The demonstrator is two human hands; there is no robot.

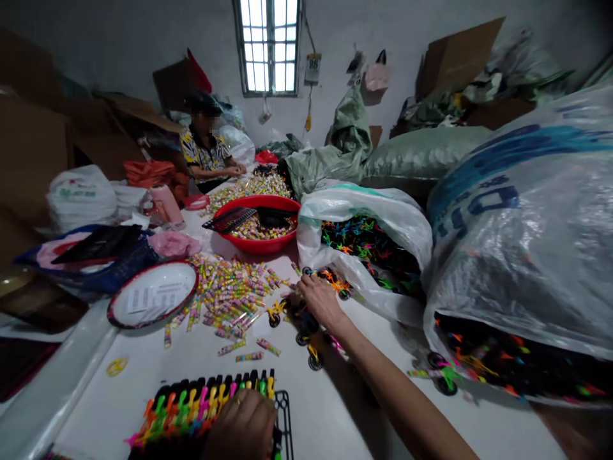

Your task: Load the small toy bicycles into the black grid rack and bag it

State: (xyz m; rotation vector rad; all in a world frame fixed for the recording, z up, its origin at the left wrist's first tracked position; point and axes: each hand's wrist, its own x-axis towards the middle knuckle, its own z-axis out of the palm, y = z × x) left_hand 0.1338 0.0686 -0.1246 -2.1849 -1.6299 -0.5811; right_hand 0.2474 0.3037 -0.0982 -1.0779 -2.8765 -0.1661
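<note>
Hands point(245, 421) point(320, 299) half-curled, left against racked colourful toys point(196, 404), right over loose wheeled toys point(306, 327), grip indiscernible

Dim room. Window point(269, 48) well beyond the right hand point(320, 297) is blown out. Soft shadow on bench point(124, 393) beside that arm point(383, 367). Glare on plastic bag point(550, 243) to its right. Left hand point(245, 418) dark, possibly motion-blurred. Wide-angle stretch at edges.

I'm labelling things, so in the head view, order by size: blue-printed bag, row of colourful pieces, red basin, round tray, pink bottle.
Blue-printed bag
Colourful row, partly hidden
Red basin, round tray: too alike to rank
Pink bottle
</note>
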